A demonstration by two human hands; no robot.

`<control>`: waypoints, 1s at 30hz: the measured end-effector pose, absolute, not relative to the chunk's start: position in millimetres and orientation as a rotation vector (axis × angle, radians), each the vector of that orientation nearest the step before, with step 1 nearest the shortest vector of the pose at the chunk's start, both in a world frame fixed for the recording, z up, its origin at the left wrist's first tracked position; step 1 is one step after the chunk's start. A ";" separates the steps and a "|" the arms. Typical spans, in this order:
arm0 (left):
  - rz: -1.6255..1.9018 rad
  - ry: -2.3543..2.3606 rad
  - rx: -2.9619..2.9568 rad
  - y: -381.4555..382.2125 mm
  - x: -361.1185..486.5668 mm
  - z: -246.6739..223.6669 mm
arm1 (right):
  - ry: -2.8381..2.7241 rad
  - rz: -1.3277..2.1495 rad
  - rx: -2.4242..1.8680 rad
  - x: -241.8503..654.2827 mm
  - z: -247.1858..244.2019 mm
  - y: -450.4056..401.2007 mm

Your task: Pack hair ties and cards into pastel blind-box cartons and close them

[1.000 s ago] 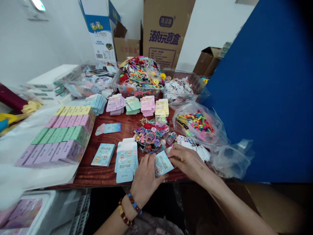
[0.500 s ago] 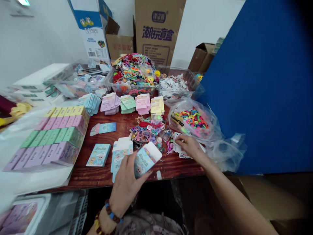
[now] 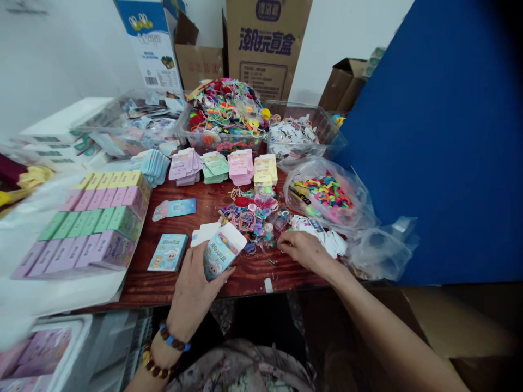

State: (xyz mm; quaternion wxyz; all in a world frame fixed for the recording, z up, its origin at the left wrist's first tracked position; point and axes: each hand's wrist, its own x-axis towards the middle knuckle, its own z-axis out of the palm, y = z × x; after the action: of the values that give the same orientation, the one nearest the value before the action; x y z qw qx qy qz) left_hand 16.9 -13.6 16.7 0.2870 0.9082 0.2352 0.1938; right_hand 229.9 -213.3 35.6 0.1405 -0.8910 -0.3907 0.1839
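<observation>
My left hand [image 3: 192, 286] grips a small light-blue box [image 3: 220, 258] with its white flap raised, tilted above the near table edge; colourful contents show at its mouth. My right hand [image 3: 306, 251] is closed in a pinch at the near right side of a heap of hair ties and trinkets [image 3: 249, 220]. Whatever its fingertips hold, if anything, is hidden. Just behind that hand lie white printed stickers [image 3: 333, 242]. Flat blue boxes [image 3: 200, 234] are partly covered by the held box. Left of them lies a closed blue box [image 3: 166, 252], below a blue card [image 3: 182, 207].
Rows of coloured boxes [image 3: 87, 226] stand at left. Stacks of flat boxes [image 3: 241, 166] line the table's middle. Behind them are clear bins, one heaped with trinkets [image 3: 226, 117]. A plastic bag of bright pieces [image 3: 327, 193] lies at right, near a blue panel [image 3: 429, 163].
My right hand has moved left from the stickers to the edge of the trinket heap. My left hand has shifted slightly left and up with the blue box.
</observation>
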 end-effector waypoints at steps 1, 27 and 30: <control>0.510 0.621 2.422 -14.5 16.9 17.5 | -1.130 0.572 -2.573 222.8 34.2 -212.1; 0.399 0.584 2.435 -23.7 12.0 22.4 | -0.982 0.517 -2.344 208.3 -6.7 -222.1; 0.393 0.598 2.434 -27.1 13.7 24.7 | -0.991 0.490 -2.360 208.0 -4.4 -224.3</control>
State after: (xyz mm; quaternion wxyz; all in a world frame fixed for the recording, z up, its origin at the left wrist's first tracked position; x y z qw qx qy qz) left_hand 13.7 -27.1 24.7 0.2977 0.9159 0.2250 0.1480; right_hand 208.0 -224.3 -4.4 0.2645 -0.8734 -0.3666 0.1812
